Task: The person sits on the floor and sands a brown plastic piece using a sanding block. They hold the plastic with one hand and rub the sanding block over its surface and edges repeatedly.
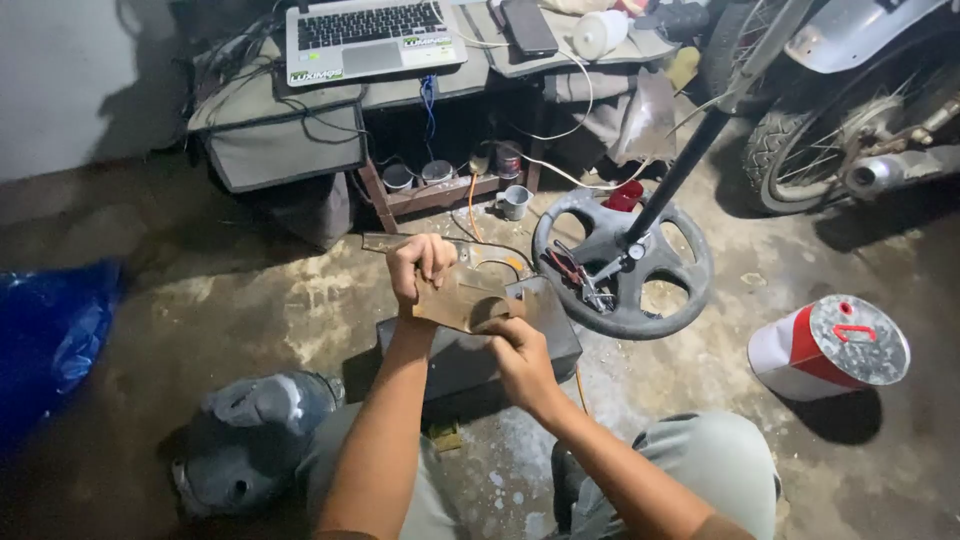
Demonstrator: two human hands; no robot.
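Head view: both hands hold a rusty flat metal piece [462, 298] over a dark metal box [480, 345] on the floor. The left hand [420, 265] is closed around the far end, arm stretched out. The right hand [515, 355] pinches the near edge, wrist bent. Holding both ends tight and steady looks best. A round black ring [622, 262] lies just right of the hands.

Stained concrete floor [250, 290], pale wall [70, 80], cluttered low bench [440, 190].
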